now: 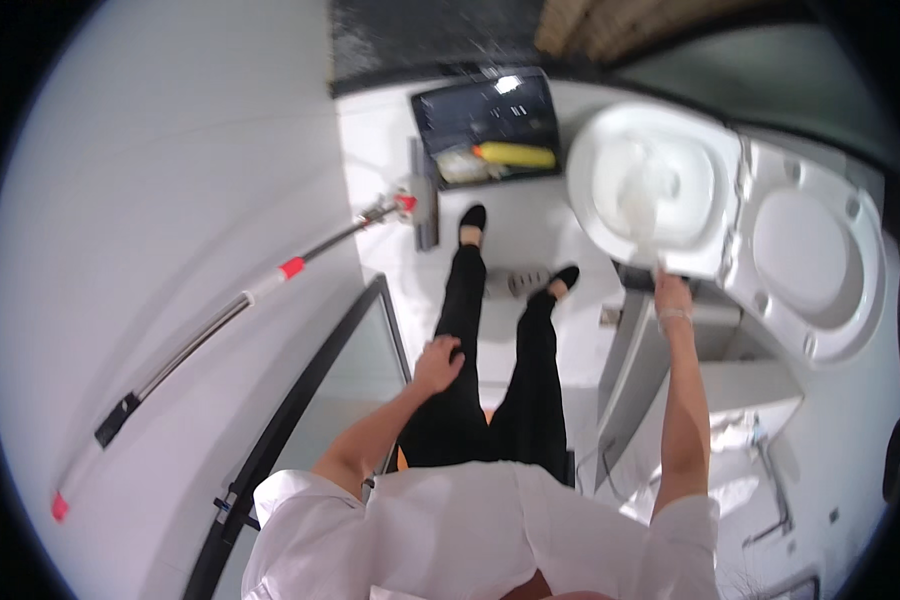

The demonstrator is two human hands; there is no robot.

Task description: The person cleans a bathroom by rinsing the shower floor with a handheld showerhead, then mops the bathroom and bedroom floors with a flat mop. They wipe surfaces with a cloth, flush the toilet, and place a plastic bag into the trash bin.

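Observation:
My right hand (672, 294) reaches over the near rim of a white toilet bowl (591, 172). It is closed around the end of a pale object (637, 206) that extends down into the bowl. Motion blur hides what kind of object this is. The toilet's seat and lid (802, 247) are raised. My left hand (440, 365) is by my left thigh in black trousers (461, 300), with its fingers apart and nothing in them.
Beyond my feet, a black bin (487, 112) contains a yellow bottle (514, 155) and a whitish bundle (461, 165). A long-handled mop (210, 326) leans at the left wall. A floor drain (526, 282) lies between my shoes. On the right is a washbasin (727, 487); a black-framed glass door (292, 420) is at left.

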